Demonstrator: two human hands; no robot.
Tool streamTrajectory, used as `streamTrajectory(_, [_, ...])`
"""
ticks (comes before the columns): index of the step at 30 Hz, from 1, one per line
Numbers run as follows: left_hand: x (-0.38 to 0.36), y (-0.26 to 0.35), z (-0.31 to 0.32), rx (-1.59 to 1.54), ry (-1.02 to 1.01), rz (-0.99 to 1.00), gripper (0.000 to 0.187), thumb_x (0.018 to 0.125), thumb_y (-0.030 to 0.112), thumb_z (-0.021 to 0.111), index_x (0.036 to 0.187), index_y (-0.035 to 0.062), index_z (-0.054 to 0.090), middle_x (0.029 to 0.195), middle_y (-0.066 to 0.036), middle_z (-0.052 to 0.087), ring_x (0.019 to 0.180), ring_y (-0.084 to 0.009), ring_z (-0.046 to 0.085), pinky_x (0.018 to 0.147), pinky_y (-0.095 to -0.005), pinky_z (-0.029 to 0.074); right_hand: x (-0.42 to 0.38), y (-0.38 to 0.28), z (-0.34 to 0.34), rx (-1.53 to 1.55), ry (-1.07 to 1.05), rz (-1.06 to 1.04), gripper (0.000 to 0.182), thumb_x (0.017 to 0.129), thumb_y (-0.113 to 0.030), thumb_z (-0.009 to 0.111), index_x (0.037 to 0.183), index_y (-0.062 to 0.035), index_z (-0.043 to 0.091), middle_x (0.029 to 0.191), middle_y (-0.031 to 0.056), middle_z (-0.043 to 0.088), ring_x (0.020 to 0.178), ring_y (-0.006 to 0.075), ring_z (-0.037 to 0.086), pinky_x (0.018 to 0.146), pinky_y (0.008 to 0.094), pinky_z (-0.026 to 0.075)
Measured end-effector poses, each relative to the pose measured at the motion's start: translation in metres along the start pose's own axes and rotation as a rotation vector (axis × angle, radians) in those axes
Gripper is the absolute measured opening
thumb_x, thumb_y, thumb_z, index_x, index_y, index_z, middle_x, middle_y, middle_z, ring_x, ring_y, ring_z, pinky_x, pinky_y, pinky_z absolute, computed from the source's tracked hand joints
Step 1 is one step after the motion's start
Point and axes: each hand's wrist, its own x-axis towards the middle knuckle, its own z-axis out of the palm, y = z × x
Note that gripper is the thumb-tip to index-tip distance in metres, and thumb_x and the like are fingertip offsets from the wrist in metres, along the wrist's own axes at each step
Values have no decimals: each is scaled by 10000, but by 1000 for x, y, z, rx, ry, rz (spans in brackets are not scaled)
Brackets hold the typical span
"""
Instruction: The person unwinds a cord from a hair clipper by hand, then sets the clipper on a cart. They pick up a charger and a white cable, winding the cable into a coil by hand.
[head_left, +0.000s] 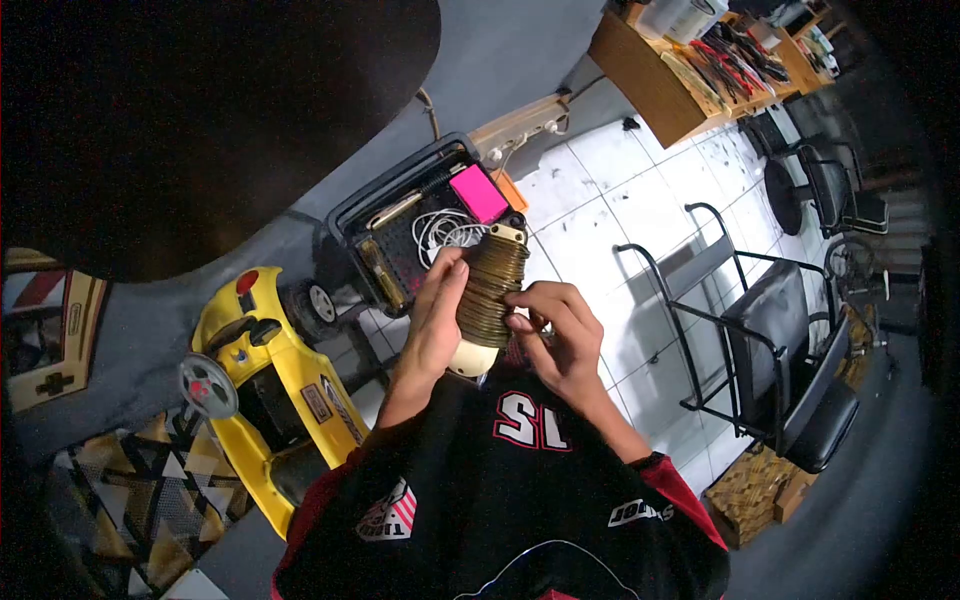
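Observation:
In front of my chest is a cream, flat-ended winder (474, 358) wrapped in many turns of shiny brown-gold cord (490, 290). My left hand (436, 315) is closed around its left side, thumb on top. At the right edge of the windings, the thumb and index finger of my right hand (565, 335) are pinched together against the cord. Beyond the winder stands a black plastic tray (345, 225) with a bundle of white cable (440, 232), a pink box (479, 193) and a few long gold-coloured pieces.
A yellow ride-on toy car (310, 400) stands at the left, near a patterned mat (150, 490). Black metal-framed chairs (765, 315) are on the white tiled floor (590, 190) at the right. Tools crowd a wooden bench (650, 80) at upper right. A dark round shape fills the upper left.

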Motion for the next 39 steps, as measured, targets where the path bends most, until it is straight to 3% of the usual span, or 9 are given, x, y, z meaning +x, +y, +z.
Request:
streamTrajectory(6, [-2,-11,-6,93,-8,33,421,1001,356,347,1161,-13,472,1024,-112,572,929,-149,547,832,-288,436,-7,-5,10,63,61,174,195,805,24,680,978,32,592,948,121,570,712,144,564,602,249,458])
streamTrajectory(9, [-3,-14,-5,135,15,56,438,995,316,339,1220,-42,453,1107,-156,572,1020,-198,538,913,-312,403,-1,-7,3,13,-10,88,179,808,21,678,957,37,580,914,119,572,717,148,574,604,255,462])
streamTrajectory(12, [-3,-15,-6,258,39,92,416,972,289,380,1209,-44,454,1087,-152,581,1002,-202,546,901,-312,408,0,-6,-1,-15,-36,20,183,813,17,676,963,42,574,872,114,571,717,154,581,606,257,464])
streamTrajectory(19, [-8,-16,-7,197,-55,8,351,916,223,466,1146,-41,436,976,-144,581,874,-168,556,790,-307,458,-7,7,-3,96,22,170,166,817,35,670,952,38,575,863,117,573,709,169,586,615,263,474])
streamTrajectory(25, [-11,-21,-13,246,-15,135,360,889,127,498,1187,-21,360,1056,-162,517,947,-174,515,810,-328,442,3,21,-4,-150,158,-72,156,963,-114,509,997,25,571,912,126,597,702,217,594,619,321,480])
streamTrajectory(28, [-16,-19,-15,108,-72,89,389,886,126,507,1193,-15,316,1080,-156,456,966,-182,475,844,-338,419,-3,29,-13,-1,-72,481,256,1012,-184,408,1024,18,564,882,117,583,757,190,587,637,323,474])
streamTrajectory(29, [-17,-17,-14,113,-90,100,410,881,126,516,1199,-15,298,1081,-152,438,971,-184,462,854,-338,411,-2,37,-18,162,-172,661,219,1005,-154,421,1035,12,560,867,71,582,796,128,564,644,292,458])
streamTrajectory(33, [-18,-7,-13,412,-203,252,478,871,131,561,1218,-23,270,1081,-156,426,988,-187,458,857,-338,409,-11,65,-6,553,-203,552,153,967,-93,491,1060,-1,570,952,9,600,825,70,535,693,248,445])
streamTrajectory(39, [-20,-7,-8,334,-143,222,499,886,146,583,1247,-18,281,1134,-164,447,1027,-191,487,858,-322,429,-20,65,5,818,-10,691,223,940,-34,534,1155,12,573,1039,59,628,912,109,578,796,254,475])
